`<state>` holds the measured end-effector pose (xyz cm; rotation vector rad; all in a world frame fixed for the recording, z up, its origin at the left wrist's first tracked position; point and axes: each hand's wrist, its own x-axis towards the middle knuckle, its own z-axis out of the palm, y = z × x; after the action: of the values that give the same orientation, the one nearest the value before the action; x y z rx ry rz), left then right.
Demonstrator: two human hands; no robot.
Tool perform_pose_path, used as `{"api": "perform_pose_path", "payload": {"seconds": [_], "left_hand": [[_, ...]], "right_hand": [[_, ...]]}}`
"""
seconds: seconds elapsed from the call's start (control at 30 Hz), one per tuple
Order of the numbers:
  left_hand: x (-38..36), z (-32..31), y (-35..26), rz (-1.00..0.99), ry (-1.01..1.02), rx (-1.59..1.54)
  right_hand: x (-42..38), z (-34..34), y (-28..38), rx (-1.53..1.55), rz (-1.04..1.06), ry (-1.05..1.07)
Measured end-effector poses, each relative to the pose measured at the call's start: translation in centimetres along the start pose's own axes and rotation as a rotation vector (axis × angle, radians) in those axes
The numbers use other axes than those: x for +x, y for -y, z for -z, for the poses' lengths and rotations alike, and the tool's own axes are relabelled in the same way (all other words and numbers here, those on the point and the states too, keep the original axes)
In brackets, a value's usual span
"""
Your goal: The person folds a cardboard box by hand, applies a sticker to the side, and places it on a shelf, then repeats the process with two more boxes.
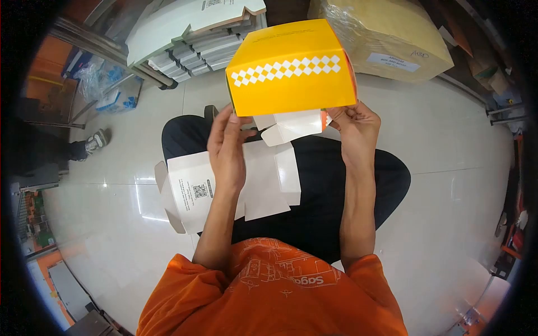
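Note:
A yellow box [291, 84] with a band of white diamonds is held up in front of me, with white inner flaps hanging open from its lower side. My left hand [227, 148] grips its lower left corner, thumb and fingers at the edge. At the lower right corner, my right hand [354, 126] pinches the box near an orange-edged flap. Below, an unfolded white carton sheet [260, 182] with a printed code lies across my lap, partly hidden under my left forearm.
Stacked flat white cartons [196, 39] stand at the upper left beside a metal rack. A large plastic-wrapped tan package [386, 42] with a label sits at the upper right. Another person's shoe [96, 141] is on the tiled floor [123, 207] at the left.

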<state>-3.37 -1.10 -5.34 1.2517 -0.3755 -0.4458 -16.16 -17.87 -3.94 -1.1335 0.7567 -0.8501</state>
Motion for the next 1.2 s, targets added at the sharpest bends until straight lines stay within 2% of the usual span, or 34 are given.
{"api": "perform_pose_path", "payload": {"seconds": [0.03,0.1,0.27,0.33,0.37,0.43,0.47,0.53,0.57,0.63,0.67,0.7,0.83,0.9,0.97,1.03,1.1,1.17,1.2], "left_hand": [[-0.1,-0.2,-0.1,-0.002,-0.004,0.000],[-0.1,-0.9,-0.6,0.171,0.158,-0.160],[0.1,-0.1,-0.1,0.244,0.262,-0.368],[0.3,0.5,0.0,0.376,0.349,-0.531],[0.3,1.0,1.1,0.365,0.343,-0.521],[0.2,2.9,2.8,0.401,0.393,-0.440],[-0.1,3.1,2.2,0.437,0.301,-0.191],[0.5,3.9,2.5,0.625,0.285,0.154],[0.2,3.5,1.7,0.454,0.274,0.223],[0.1,4.3,4.7,0.297,0.209,0.261],[0.0,3.4,1.8,0.285,0.228,0.217],[0.0,1.0,-0.5,0.395,0.262,0.135],[-1.5,0.7,1.2,0.333,0.290,-0.084],[-1.5,1.4,1.6,0.359,0.335,-0.092],[-1.9,1.4,1.5,0.399,0.427,-0.284],[-2.5,1.8,1.1,0.402,0.456,-0.226],[-1.9,2.0,1.5,0.439,0.538,0.131],[-2.2,1.3,3.8,0.357,0.537,0.086],[-2.4,0.8,3.6,0.356,0.461,0.072]], "right_hand": [[-0.1,-0.1,-0.1,0.000,0.000,0.004],[-0.2,-0.3,-0.3,0.036,-0.008,0.041],[0.0,-0.2,-0.4,0.015,-0.042,0.073],[-0.2,-0.1,-0.3,0.015,-0.067,0.095],[-0.3,-0.1,-0.4,-0.036,-0.083,0.134],[-0.4,-0.1,-1.4,-0.187,-0.072,0.235],[-0.3,-0.1,-2.4,-0.267,-0.072,0.287],[-1.0,-1.1,-3.1,-0.327,-0.038,0.326],[-1.3,-1.8,-3.5,-0.359,0.029,0.311],[-1.0,-1.6,-3.7,-0.551,0.149,0.377],[-0.9,-1.6,-4.7,-0.414,0.139,0.351],[-0.5,-1.1,-2.8,-0.376,0.030,0.318],[0.5,-0.3,-5.5,-0.271,0.086,0.353],[0.4,-0.1,-5.9,-0.225,0.119,0.387],[0.9,0.4,-5.9,-0.282,0.091,0.407],[0.9,0.8,-5.6,-0.290,0.109,0.439],[0.3,0.4,-5.2,-0.274,0.119,0.411],[0.4,0.3,-5.2,-0.277,0.131,0.353],[0.3,0.2,-4.9,-0.326,0.170,0.339]]}}
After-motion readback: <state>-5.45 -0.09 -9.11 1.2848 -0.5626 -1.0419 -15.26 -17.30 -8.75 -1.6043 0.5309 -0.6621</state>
